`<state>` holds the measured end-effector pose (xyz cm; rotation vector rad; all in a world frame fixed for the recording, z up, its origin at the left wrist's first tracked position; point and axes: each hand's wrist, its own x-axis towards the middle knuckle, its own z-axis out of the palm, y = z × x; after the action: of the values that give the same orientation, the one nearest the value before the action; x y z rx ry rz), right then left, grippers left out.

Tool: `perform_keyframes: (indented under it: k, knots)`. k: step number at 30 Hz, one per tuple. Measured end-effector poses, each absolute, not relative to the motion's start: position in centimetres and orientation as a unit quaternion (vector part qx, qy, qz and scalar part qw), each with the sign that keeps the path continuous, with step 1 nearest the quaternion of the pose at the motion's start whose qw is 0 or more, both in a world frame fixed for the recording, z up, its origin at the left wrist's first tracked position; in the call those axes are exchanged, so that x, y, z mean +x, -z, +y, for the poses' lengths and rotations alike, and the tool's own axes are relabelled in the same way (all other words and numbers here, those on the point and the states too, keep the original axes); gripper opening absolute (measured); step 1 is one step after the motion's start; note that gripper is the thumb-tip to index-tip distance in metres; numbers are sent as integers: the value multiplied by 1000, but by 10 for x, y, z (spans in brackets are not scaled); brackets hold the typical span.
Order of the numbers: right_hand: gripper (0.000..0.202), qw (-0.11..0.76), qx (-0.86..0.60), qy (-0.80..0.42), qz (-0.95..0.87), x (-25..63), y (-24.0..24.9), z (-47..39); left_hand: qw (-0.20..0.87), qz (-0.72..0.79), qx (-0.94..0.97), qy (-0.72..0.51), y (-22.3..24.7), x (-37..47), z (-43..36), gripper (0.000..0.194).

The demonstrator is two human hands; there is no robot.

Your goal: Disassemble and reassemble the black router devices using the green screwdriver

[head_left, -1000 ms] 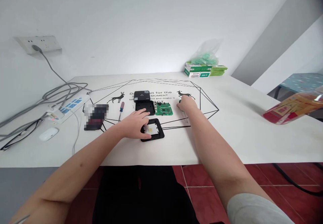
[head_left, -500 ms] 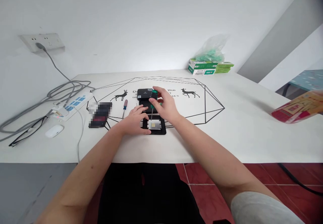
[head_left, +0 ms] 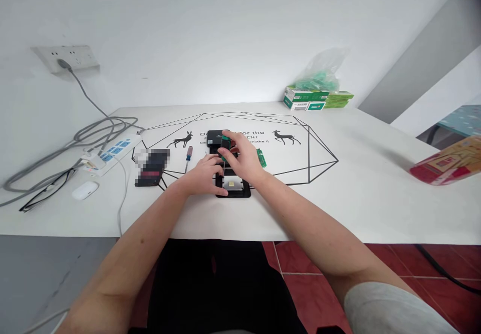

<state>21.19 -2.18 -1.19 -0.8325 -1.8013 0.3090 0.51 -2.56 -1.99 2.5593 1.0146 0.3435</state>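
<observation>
My right hand [head_left: 243, 159] is closed round the green-and-black handle of a screwdriver [head_left: 226, 144]. The thin shaft points down at an opened black device casing [head_left: 245, 193], near the upper edge of a silver metal plate [head_left: 236, 179] with a small pale square on it. From the left, my left hand [head_left: 205, 176] grips the casing, thumb at its lower edge and fingers near the shaft. The screwdriver's tip is too small to make out. Beyond lies a black box-like part [head_left: 215, 137], partly covered by my right hand. A green circuit board [head_left: 261, 158] shows beside that hand.
A second screwdriver [head_left: 189, 154] lies left of my hands, near a blurred dark phone-like object [head_left: 154, 168]. Farther left are a power strip [head_left: 118, 152], a white mouse-like case [head_left: 85, 190] and glasses [head_left: 47, 191]. Green-white boxes [head_left: 305, 98] stand by the wall; a colourful packet [head_left: 447, 163] is at right.
The view has shifted slightly. My right hand has tipped the screwdriver handle a little to the left, and more of the green circuit board now shows beside it. My left hand keeps its grip.
</observation>
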Motion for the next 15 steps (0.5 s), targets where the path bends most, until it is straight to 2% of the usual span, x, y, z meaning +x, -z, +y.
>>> perform_keyframes:
  k: [2,6,8,11,15]
  knots:
    - [42,539,-341,-143,-757,212,10,-22,181,365,906,-115,20,4,-25,55]
    - [36,565,-310,-182,-742,210,5,-23,200,378,897,-113,20,3,-23,85]
    - [32,587,-316,-210,-715,208,4,-23,199,371,900,-115,20,3,-22,94]
    - [31,597,-326,-260,-685,206,3,-22,190,373,901,-112,22,3,-19,96]
    - [40,595,-316,-316,-667,208,4,-22,184,387,897,-111,27,2,-17,99]
